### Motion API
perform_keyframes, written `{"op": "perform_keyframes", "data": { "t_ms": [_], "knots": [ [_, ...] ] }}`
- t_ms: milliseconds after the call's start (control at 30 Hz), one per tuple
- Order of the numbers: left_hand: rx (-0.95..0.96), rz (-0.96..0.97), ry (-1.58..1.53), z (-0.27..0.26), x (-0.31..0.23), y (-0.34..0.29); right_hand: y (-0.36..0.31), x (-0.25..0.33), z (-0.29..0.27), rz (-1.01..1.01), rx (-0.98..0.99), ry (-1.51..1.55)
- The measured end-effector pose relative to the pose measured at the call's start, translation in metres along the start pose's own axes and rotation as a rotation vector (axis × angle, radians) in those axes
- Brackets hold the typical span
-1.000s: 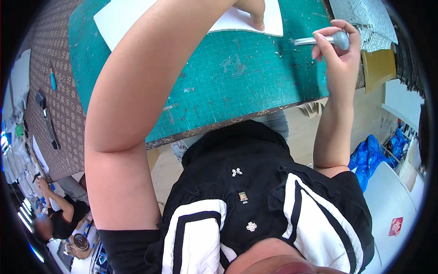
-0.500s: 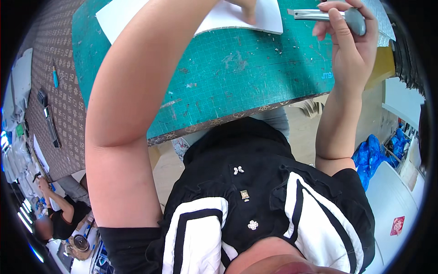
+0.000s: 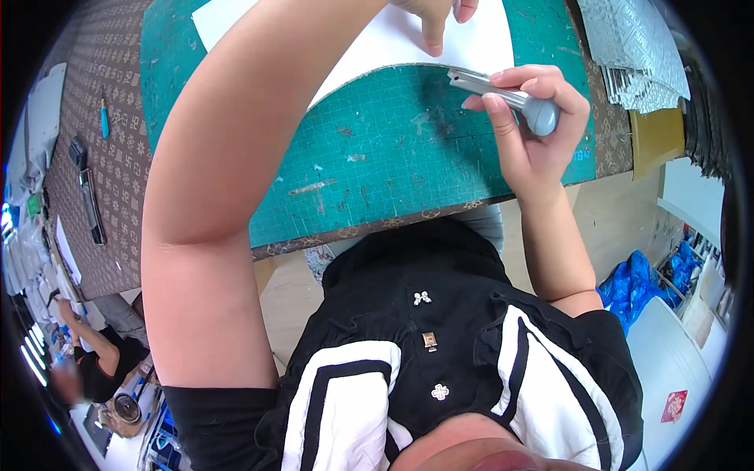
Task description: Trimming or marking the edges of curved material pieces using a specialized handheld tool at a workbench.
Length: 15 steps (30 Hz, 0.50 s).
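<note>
My right hand point(image 3: 540, 155) is wrapped round a grey utility knife point(image 3: 503, 92), its tip pointing left. The tip is at the near curved edge of a white sheet point(image 3: 481, 43); whether it touches cannot be made out. On top of the sheet, my left hand point(image 3: 429, 20) presses down with its fingers apart, partly cut off by the upper rim. A stained green cutting mat point(image 3: 377, 157) lies under the sheet. My left forearm crosses over the sheet's left part and hides some of it.
On the patterned brown table point(image 3: 118, 188) to the left lie a blue-handled tool point(image 3: 104, 119) and a black cutter point(image 3: 91, 206). Stacked silvery sheets point(image 3: 640, 55) stand at the right. A person point(image 3: 102, 353) works at the far left. Blue plastic point(image 3: 628, 286) is at the lower right.
My right hand has brought the utility knife left and nearer to me, down to the sheet's edge. The sheet and my left hand appear slightly lower in view.
</note>
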<state>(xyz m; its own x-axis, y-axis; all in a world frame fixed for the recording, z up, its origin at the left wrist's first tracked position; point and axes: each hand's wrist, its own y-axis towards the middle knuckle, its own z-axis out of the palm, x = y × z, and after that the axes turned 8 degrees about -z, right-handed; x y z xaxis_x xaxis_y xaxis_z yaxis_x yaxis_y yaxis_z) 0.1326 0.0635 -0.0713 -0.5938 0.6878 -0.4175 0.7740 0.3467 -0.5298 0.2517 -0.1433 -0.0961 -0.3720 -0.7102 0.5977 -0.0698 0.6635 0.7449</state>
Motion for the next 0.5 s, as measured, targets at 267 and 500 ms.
{"op": "perform_keyframes", "data": {
  "t_ms": [267, 500],
  "knots": [
    [-0.06, -0.104, 0.189, -0.019, -0.039, -0.027, 0.005, -0.002, 0.005, 0.113, -0.038, 0.043],
    [-0.088, -0.208, 0.254, -0.013, -0.048, -0.025, 0.001, -0.006, 0.004, 0.104, 0.012, -0.058]
  ]
}}
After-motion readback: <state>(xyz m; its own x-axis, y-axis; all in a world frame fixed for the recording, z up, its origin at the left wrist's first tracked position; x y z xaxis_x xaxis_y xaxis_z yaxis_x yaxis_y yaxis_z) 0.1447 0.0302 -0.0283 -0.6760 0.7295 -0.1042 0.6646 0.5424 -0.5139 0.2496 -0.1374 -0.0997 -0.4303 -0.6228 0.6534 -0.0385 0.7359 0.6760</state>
